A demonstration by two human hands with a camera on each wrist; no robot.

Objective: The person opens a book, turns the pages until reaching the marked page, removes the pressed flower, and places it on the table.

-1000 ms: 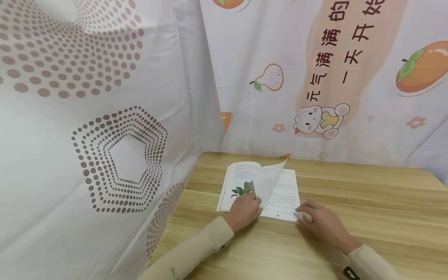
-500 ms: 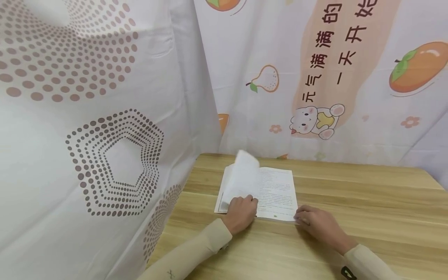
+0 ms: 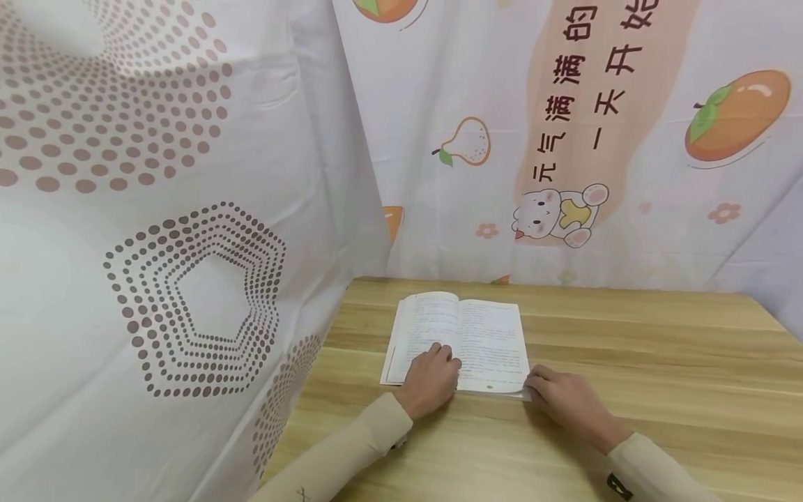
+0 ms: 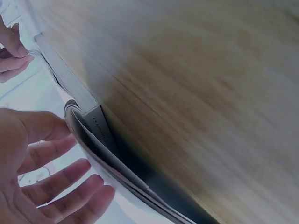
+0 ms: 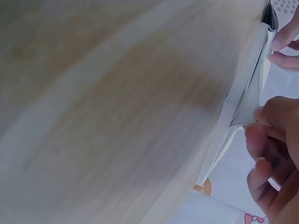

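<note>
An open book (image 3: 492,341) with printed pages lies on the wooden table. My left hand (image 3: 429,380) rests on the lower part of its left page, near the middle fold. In the left wrist view, that hand's fingers (image 4: 70,179) are spread over the page and the thumb touches the curved lower page edges by the spine (image 4: 102,125). At the book's lower right corner, my right hand (image 3: 571,404) pinches a page. The right wrist view shows thumb and finger of the right hand (image 5: 275,149) at a page edge (image 5: 247,112), which is lifted away from the pages beneath.
The wooden table (image 3: 652,348) extends to the right of the book. A white curtain with dotted patterns (image 3: 201,300) hangs close on the left. Behind the table hangs a printed cloth (image 3: 414,125) with fruit and lettering.
The raised page has turned over to the left and lies flat, covering the plant picture. My left hand stays by the fold; my right hand stays at the lower right corner, now with a page lifted.
</note>
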